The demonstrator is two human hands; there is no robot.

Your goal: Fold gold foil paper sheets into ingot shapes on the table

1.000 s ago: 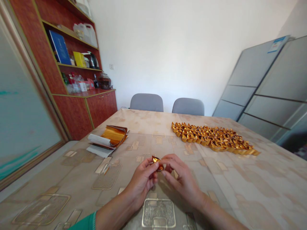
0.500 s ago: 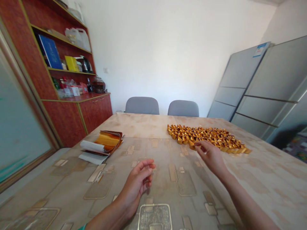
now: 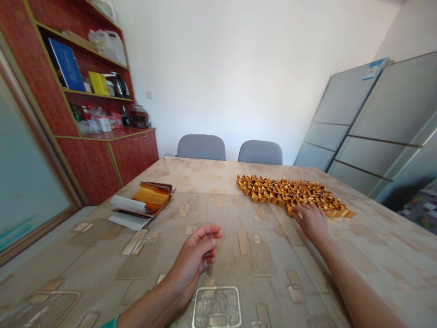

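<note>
Filling the lower view: patterned worktop [image 3: 205, 209], covering with rounded rectangle motifs. Red-brown cabinet [image 3: 82, 161] beyond its far left side, shelves loaded. 2 gray chairs [image 3: 201, 146] stand side by side at the far edge, near the wall.

Folded gold foil pieces [image 3: 283, 189]: dense cluster of rows, packed close, right of center on the farther part of the worktop. Foil paper stack [image 3: 155, 197], left side, well apart from the cluster; gold inside showing, pale sheets curling at its left end.

Right hand [image 3: 312, 222] reaches to the cluster's near edge, fingers drawn narrow. Left hand [image 3: 196, 253] is over the worktop between stack and cluster, nearer the viewer, fingers loosely curled, small gap at the thumb.

Smallest: 1 foil piece [image 3: 290, 209] at the right fingertips, beside the rows. Pinched or merely touched, cannot tell.
</note>
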